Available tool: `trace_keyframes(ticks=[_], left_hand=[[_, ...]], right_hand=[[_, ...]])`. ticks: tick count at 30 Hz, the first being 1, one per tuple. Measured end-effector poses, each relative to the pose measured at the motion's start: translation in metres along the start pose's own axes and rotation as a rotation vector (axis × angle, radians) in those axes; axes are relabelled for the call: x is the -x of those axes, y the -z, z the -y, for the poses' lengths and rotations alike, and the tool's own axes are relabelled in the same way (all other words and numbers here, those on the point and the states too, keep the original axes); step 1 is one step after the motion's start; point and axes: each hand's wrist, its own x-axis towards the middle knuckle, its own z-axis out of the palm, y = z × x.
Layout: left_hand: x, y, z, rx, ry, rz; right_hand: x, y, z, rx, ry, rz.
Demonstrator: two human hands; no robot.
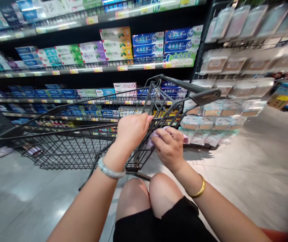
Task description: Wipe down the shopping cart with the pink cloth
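Observation:
A dark grey wire shopping cart (88, 131) stands in front of me, with its handle (201, 94) up on the right. My left hand (134, 127), closed, is on the upper wire frame near the rear of the basket; its fingertips are mostly hidden behind the back of the hand. Just to the right, my right hand (168, 146) grips a crumpled light purple cloth (152, 138) and presses it against the bars at the cart's rear. A corner of the cloth sticks out past the knuckles.
Behind the cart are shelves (83, 70) stacked with toothpaste boxes (147, 43). Packaged goods on hooks (222, 111) hang to the right. My bent knees (149, 191) are close below the hands. Another person's foot in a slipper (34, 150) shows beyond the cart on the tiled floor (254, 174).

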Motion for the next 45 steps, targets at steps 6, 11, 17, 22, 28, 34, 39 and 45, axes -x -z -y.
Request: trace_keyframes(ticks=[6,11,17,22,28,34,39,45], left_hand=[[0.002,-0.002,0.001,0.001,-0.001,-0.022],[0.004,-0.003,-0.001,0.007,-0.012,-0.046],[0.006,0.000,0.011,0.025,-0.101,-0.007],[0.008,0.011,0.043,-0.018,-0.158,0.029],[0.011,0.008,0.062,-0.115,-0.037,0.164],[0.011,0.002,0.058,-0.111,0.002,0.163],[0.011,0.000,0.058,-0.115,0.025,0.145],[0.011,0.001,0.056,-0.095,0.017,0.160]], right_hand=[[0.014,-0.010,0.007,-0.029,0.140,0.071],[-0.007,-0.001,0.002,0.008,-0.037,-0.054],[0.018,-0.016,0.014,-0.016,0.179,0.061],[0.009,-0.011,0.012,-0.014,0.022,0.051],[0.032,-0.028,0.029,-0.068,0.066,0.096],[0.049,-0.031,0.039,-0.133,-0.046,0.071],[0.062,-0.044,0.051,-0.118,-0.034,0.112],[0.071,-0.052,0.060,-0.160,-0.031,0.143]])
